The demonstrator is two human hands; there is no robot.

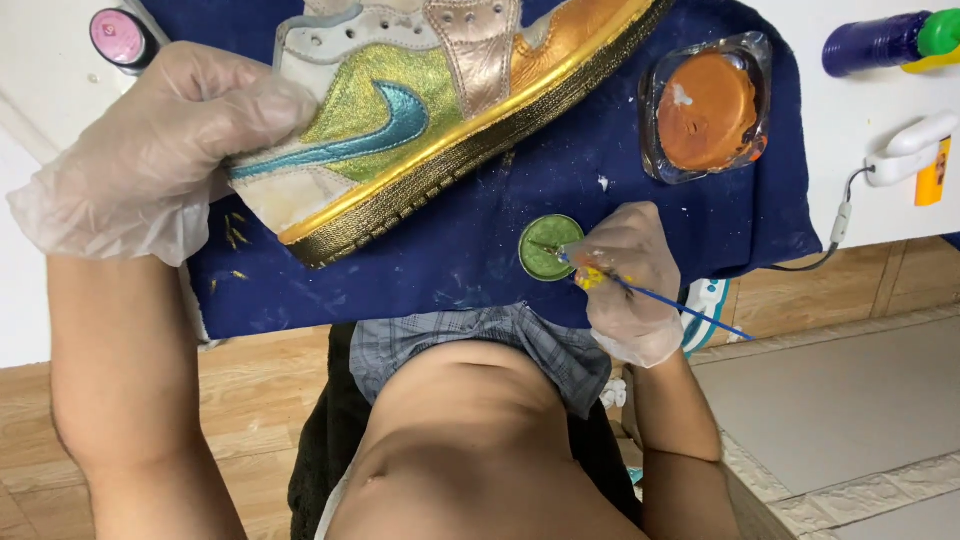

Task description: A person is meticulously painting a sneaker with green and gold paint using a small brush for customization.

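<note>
The sneaker (420, 110) lies tilted on a cloth (480, 240) over the tabletop (870, 190). Right of it sits a glass dish (708, 108). A small round lid (549, 247) lies nearer the person, below the sneaker, on the cloth.

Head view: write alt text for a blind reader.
A gloved left hand holds a gold-soled sneaker over a blue cloth. The gloved right hand dips a thin brush into a small green paint pot.
</note>
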